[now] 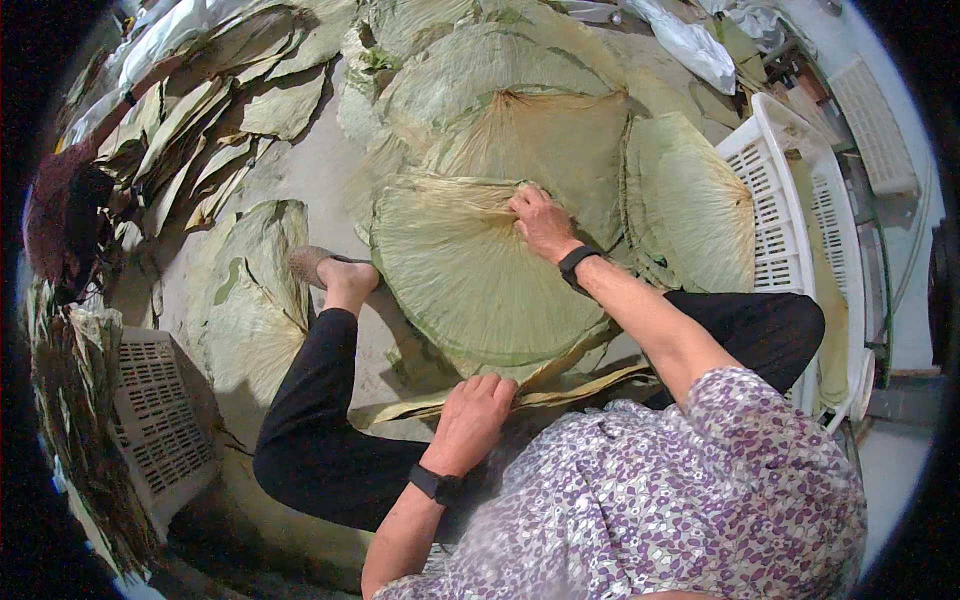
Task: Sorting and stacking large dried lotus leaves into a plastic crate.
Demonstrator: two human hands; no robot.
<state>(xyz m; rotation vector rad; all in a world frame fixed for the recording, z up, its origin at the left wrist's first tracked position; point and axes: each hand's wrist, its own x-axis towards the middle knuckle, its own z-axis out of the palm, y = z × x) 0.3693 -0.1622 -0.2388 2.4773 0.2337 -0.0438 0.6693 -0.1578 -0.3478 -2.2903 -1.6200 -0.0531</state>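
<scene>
A large, round, dried lotus leaf (470,270), pale green and folded to a half-circle fan, lies on a pile in front of me. My right hand (543,222) is closed at its upper edge, where the veins gather, with the fingertips bent down on it. Nearer my lap, my left hand (473,420) curls its fingers over long yellowish folded leaves (590,385); its fingertips are partly hidden. Beyond the right hand spreads a browner leaf (540,140), and a further folded leaf (695,200) leans toward the right.
On the right stands a white plastic basket (770,240); another basket (160,420) is at the left. Loose dried leaves (190,140) heap up at the far left beside a dark red bundle (65,210). A white bag (690,45) lies at the back. My bare foot rests beside the pile.
</scene>
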